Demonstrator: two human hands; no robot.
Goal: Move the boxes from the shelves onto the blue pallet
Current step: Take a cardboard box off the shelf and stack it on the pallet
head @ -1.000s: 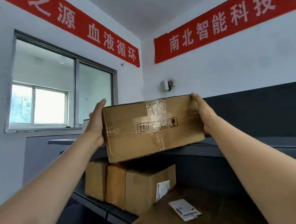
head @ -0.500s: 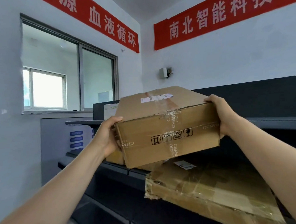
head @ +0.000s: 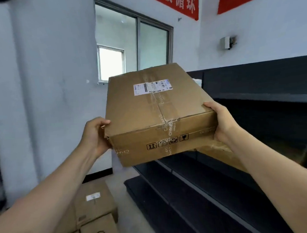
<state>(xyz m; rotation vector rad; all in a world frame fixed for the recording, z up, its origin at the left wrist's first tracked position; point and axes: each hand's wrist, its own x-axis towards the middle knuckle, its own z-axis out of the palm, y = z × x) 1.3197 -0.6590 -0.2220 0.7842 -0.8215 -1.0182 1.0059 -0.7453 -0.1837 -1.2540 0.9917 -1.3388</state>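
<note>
I hold a flat brown cardboard box (head: pixel 154 114) in the air at chest height, its taped top with a white label facing me. My left hand (head: pixel 94 135) grips its near left corner and my right hand (head: pixel 220 123) grips its near right corner. The box hangs clear of the dark shelves (head: pixel 197 190), left of them and tilted down toward me. Another cardboard box (head: pixel 220 152) lies on a shelf behind my right forearm, mostly hidden. The blue pallet is not in view.
Several stacked cardboard boxes (head: pixel 93 214) stand on the floor at the lower left, by the white wall. A window (head: pixel 133 44) is in the wall behind the held box. The dark shelving fills the right side.
The box has come off the shelf, swung left and lowered, so its top now shows. My view has turned left and down, revealing the boxes on the floor.
</note>
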